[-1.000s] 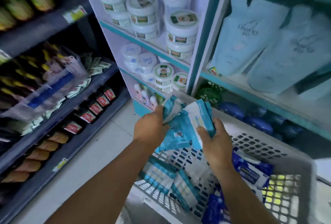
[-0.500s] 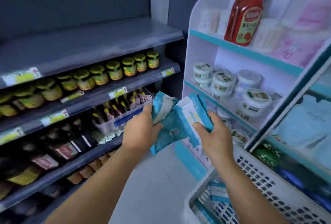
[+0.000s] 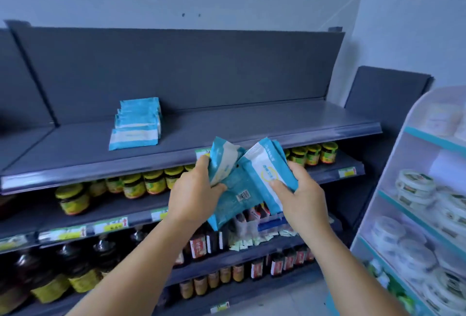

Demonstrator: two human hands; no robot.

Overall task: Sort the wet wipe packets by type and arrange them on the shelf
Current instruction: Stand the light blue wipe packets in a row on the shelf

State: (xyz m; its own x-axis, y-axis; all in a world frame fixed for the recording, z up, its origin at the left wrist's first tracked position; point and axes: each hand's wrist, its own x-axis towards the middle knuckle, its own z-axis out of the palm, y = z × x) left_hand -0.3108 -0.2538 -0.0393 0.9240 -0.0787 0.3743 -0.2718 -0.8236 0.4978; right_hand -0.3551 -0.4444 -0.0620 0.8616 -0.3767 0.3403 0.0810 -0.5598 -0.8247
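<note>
Where packets point(image 3: 136, 124) lie: dark grey shelf point(image 3: 227, 124).

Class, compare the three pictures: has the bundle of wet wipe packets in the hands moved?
Yes. The wet wipe packets went up from over the white basket, past the jar shelf, to the front edge of the top shelf.

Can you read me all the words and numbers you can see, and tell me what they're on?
Nothing reads clearly.
Packets in the hands: printed characters, blurred.
Barcode on the middle packet: digits too small.
Price tags on the shelf edges: blurred.
Jar labels and bottle labels: unreadable.
</note>
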